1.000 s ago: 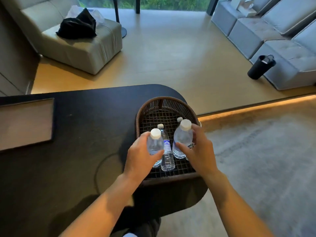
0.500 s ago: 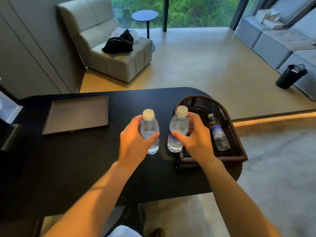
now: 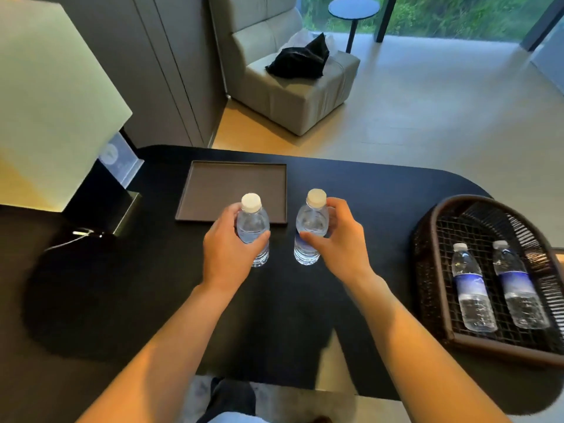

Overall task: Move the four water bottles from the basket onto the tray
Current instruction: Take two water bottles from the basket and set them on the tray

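Observation:
My left hand [image 3: 229,251] grips a clear water bottle [image 3: 252,222] with a white cap, held upright over the tray's near edge. My right hand [image 3: 339,239] holds a second upright bottle [image 3: 310,221] just right of the tray's near right corner. The flat dark brown tray [image 3: 225,184] lies on the black table with nothing on it. At the right, the dark woven basket [image 3: 427,270] holds two more bottles lying flat, one on the left [image 3: 471,288] and one on the right [image 3: 517,285], both with blue labels.
A lamp with a pale shade [image 3: 52,96] and dark base [image 3: 103,215] stands left of the tray, a small card stand [image 3: 120,160] beside it. Beyond the black table [image 3: 366,190] are a grey armchair [image 3: 293,87] and a round side table [image 3: 354,10].
Both hands lifted a bottle each out of the basket and carried them left across the table to the tray's near edge. Two bottles stay in the basket.

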A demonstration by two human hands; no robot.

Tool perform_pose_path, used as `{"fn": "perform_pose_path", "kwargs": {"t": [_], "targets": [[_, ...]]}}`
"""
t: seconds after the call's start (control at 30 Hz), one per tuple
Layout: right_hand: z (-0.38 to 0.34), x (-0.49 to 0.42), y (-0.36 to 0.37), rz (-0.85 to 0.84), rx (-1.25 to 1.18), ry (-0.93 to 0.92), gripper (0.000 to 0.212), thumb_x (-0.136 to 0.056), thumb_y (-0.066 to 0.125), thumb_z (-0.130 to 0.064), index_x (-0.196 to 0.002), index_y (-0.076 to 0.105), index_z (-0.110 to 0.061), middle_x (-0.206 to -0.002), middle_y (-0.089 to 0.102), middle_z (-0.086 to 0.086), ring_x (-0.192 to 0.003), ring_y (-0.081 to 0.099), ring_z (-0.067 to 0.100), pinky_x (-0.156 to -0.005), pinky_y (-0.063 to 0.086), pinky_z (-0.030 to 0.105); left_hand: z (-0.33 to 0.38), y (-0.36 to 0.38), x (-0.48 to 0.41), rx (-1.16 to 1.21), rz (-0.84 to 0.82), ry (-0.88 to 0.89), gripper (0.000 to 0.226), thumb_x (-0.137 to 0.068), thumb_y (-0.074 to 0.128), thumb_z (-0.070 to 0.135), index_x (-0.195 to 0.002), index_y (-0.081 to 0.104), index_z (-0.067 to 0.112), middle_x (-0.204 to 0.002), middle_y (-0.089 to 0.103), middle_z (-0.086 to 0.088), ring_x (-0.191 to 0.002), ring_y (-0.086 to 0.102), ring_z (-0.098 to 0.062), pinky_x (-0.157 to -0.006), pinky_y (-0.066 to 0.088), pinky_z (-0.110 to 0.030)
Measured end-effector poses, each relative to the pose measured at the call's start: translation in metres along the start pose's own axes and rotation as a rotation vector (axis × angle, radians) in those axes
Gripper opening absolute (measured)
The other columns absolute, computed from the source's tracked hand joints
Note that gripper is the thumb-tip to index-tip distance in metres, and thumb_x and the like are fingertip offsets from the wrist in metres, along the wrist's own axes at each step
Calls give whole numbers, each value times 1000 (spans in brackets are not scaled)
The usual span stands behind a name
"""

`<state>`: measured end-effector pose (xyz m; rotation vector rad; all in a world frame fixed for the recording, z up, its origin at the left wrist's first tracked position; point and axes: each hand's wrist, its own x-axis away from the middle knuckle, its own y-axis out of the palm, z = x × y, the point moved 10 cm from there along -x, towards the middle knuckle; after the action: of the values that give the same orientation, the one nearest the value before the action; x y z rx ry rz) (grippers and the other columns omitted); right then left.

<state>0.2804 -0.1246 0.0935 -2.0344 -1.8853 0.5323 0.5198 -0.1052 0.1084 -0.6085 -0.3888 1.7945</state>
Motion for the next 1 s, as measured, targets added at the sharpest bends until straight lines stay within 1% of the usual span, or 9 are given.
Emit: {"fn": "perform_pose_path", "kwargs": {"t": [0.1, 0.2, 0.3, 0.4, 0.5, 0.6, 0.73, 0.83, 1.0], "targets": [[-9, -36, 54, -34, -22, 35, 65, -79, 91, -19, -126, 49, -34, -117, 66, -16, -105, 68, 8, -93, 57, 27, -40, -21, -45, -18, 6, -17, 64, -73, 93, 24, -128, 60, 24, -116, 67, 11, -107, 68, -14, -92, 59, -37], [-15, -74, 106, -60, -13, 81, 69, -79, 91, -19, -132, 49, -30, -125, 69, -7, -113, 68, 18, -99, 58, 38, -82, -35, -90, -24, 2, -51, 64, -73, 92, 24, -128, 59, 23, -118, 69, 6, -108, 67, -15, -91, 59, -36], [-20, -113, 152, -58, -15, 105, 73, -77, 92, -18, -136, 50, -26, -132, 68, -2, -120, 66, 22, -104, 56, 44, -114, -44, -133, -25, -5, -49, 63, -74, 92, 22, -128, 60, 21, -118, 69, 5, -108, 67, -15, -90, 57, -30], [-24, -148, 194, -54, -2, 104, 75, -78, 92, -19, -141, 52, -25, -136, 67, -1, -125, 63, 21, -109, 53, 43, -146, -46, -174, -34, -22, -67, 64, -75, 91, 21, -130, 59, 19, -122, 69, -1, -112, 66, -16, -93, 57, -31], [-24, -178, 228, -52, -7, 94, 70, -80, 90, -18, -139, 54, -24, -135, 67, -2, -124, 62, 18, -108, 54, 42, -173, -44, -209, -47, -27, -75, 65, -76, 91, 21, -132, 57, 18, -126, 68, -3, -118, 64, -18, -95, 57, -33], [-24, -203, 253, -41, 1, 89, 67, -81, 89, -16, -138, 54, -22, -134, 66, -2, -123, 62, 16, -107, 54, 41, -194, -39, -237, -56, -23, -62, 66, -76, 90, 22, -133, 56, 18, -126, 68, -3, -118, 65, -20, -95, 59, -38], [-21, -232, 280, -31, 18, 78, 66, -80, 89, -17, -135, 54, -25, -131, 66, -4, -121, 63, 17, -105, 55, 45, -213, -32, -266, -43, -17, -55, 64, -79, 88, 22, -133, 56, 17, -126, 66, -3, -117, 64, -21, -95, 58, -37], [-23, -250, 293, -12, 43, 57, 67, -80, 89, -17, -135, 54, -25, -130, 66, -6, -120, 62, 14, -104, 55, 43, -222, -30, -283, -16, 4, -65, 63, -80, 88, 24, -134, 55, 18, -128, 66, -2, -119, 63, -19, -96, 58, -38], [-30, -274, 307, -1, 76, 4, 68, -79, 90, -17, -137, 54, -22, -132, 65, -1, -121, 61, 16, -104, 55, 43, -228, -26, -307, 13, 16, -46, 63, -81, 87, 24, -135, 55, 18, -129, 65, -2, -120, 62, -20, -97, 58, -43]]}}
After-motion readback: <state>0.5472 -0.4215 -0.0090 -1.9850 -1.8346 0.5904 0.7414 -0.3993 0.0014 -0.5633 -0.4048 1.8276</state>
